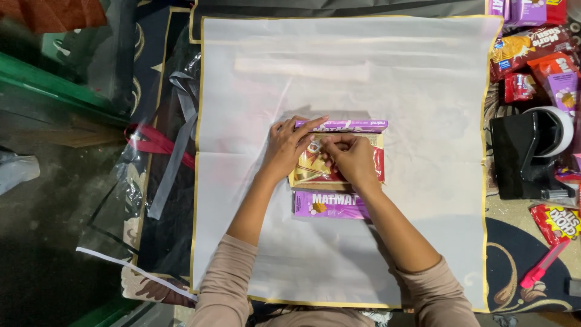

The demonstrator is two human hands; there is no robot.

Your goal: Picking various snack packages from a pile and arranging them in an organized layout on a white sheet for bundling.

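three snack packs (336,172) lie stacked mid-sheet (423,254); tape dispenser (526,154) and more snacks (532,51) sit right of it.

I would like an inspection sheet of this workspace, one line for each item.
Surface: white sheet with gold edge, spread flat over a patterned mat.
Job's things: red-and-gold packet between two purple boxes, mid-sheet.
Clutter: snack packs, black tape dispenser, pink cutter at the right.
Grippers: left hand and right hand both rest on the packet.
Cables: nothing seen.
Surroundings: clear plastic and red ribbon at the left.
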